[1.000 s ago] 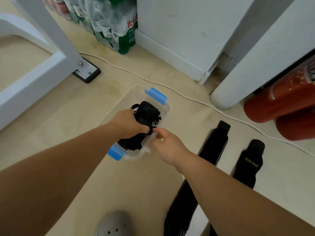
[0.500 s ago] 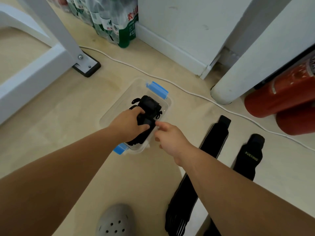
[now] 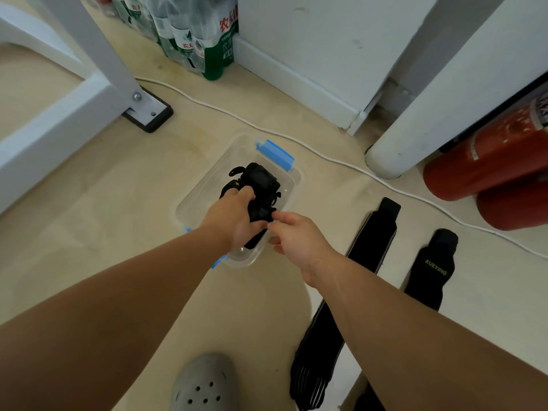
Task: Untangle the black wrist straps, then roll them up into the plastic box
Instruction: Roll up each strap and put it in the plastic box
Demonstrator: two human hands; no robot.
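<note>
Head view. A clear plastic box (image 3: pixel 204 188) stands open-topped on the beige floor (image 3: pixel 118 203) at mid-frame, with one blue latch (image 3: pixel 275 154) at its far end and another (image 3: pixel 218 262) at its near end.

Contents: a rolled black bundle (image 3: pixel 259 176) of strap lies in the far half, with small loops sticking out at its sides. Just nearer is a second black roll (image 3: pixel 261 213), which touches the bundle; the boundary between the two is unclear.

The left hand (image 3: pixel 234 222) reaches into the box from the near-left, its fingers curled round the second roll and clenched on it. The right hand (image 3: pixel 296 237) sits at the box's right rim with its fingers curled under and its thumb tip against the same roll. Whether it pinches the strap or only touches it cannot be told.

Outside the box, a long strap (image 3: pixel 370 241) lies flat on the floor to the right, apart from the box wall and partly under the right forearm. A shorter strap (image 3: pixel 433 271), printed XUEYING, lies beyond it, separate.

Edges and room: a white cable (image 3: pixel 326 157) runs past the box's far end, near it but not touching. Red extinguishers (image 3: pixel 489 161) and a white column (image 3: pixel 394 149) close off the far right. A white frame (image 3: pixel 89 93) bounds the left, with bare floor between it and the box. A grey clog (image 3: pixel 204 384) sits at the bottom edge.
</note>
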